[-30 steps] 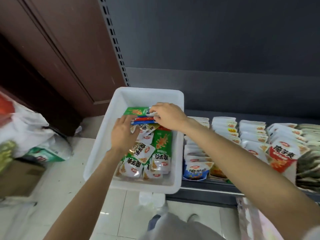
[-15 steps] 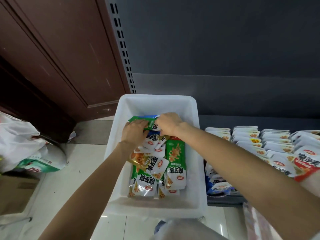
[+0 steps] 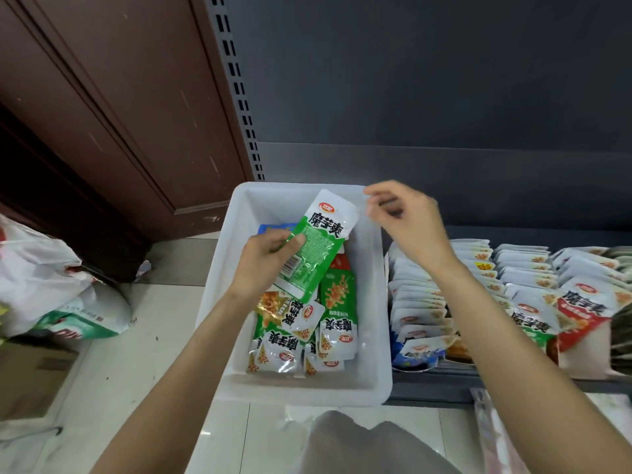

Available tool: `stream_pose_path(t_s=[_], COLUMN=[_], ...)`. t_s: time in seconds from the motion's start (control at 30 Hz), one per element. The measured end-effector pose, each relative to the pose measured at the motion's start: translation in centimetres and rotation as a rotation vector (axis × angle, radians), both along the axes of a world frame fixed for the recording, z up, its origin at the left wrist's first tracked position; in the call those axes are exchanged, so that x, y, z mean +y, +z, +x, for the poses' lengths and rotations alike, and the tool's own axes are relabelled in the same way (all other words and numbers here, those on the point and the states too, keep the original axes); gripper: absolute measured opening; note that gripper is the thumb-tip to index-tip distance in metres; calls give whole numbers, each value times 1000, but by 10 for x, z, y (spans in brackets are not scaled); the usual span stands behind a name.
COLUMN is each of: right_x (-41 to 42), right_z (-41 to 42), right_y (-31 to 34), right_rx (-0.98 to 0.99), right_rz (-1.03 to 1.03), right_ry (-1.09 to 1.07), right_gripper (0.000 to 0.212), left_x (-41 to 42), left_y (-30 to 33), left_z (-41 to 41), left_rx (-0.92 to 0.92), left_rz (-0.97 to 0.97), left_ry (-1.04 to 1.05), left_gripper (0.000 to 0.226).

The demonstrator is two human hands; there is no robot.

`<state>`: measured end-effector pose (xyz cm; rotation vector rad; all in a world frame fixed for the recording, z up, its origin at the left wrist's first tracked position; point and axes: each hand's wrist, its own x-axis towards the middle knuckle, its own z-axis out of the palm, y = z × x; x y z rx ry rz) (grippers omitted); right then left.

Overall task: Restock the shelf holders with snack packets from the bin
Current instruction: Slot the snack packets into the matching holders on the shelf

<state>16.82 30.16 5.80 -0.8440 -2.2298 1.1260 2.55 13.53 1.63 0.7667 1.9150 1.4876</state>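
A white plastic bin (image 3: 371,302) stands in front of me with several green, white and red snack packets (image 3: 328,326) lying in it. My left hand (image 3: 265,261) grips a small stack of green-and-white snack packets (image 3: 316,248) and holds it tilted above the bin's far half. My right hand (image 3: 407,222) hovers over the bin's far right corner, fingers loosely curled and apart, with nothing in it. To the right, the shelf holders (image 3: 441,362) carry rows of upright white packets (image 3: 420,302).
A dark slotted shelf upright (image 3: 236,87) and grey back panel rise behind the bin. A brown wooden door (image 3: 113,107) is at the left. White plastic bags (image 3: 51,285) and a cardboard box (image 3: 30,374) lie on the tiled floor at the left.
My left hand has lifted a stack of packets out of the pile. My right hand has let go of the packets and risen to the right, above the bin's corner.
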Motion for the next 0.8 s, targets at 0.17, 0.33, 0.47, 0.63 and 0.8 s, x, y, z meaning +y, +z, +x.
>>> stream_pose_path(t_s=[0.17, 0.33, 0.47, 0.63, 0.8], right_x=[-21, -15, -6, 13, 23], right_z=[60, 123, 174, 259, 312], right_y=[33, 38, 26, 19, 12], right_rx=[60, 152, 187, 273, -15], right_rz=[-592, -693, -531, -132, 299], right_ry=[20, -72, -167, -411, -443], right_gripper=[33, 16, 28, 21, 7], left_x=[10, 32, 52, 67, 74], left_y=[14, 20, 13, 5, -11], left_z=[44, 93, 130, 169, 194], left_rx=[933, 1426, 1377, 1222, 1133], left_rz=[171, 462, 528, 337, 45], left_ry=[26, -78, -252, -411, -485], left_gripper=[17, 15, 14, 21, 31])
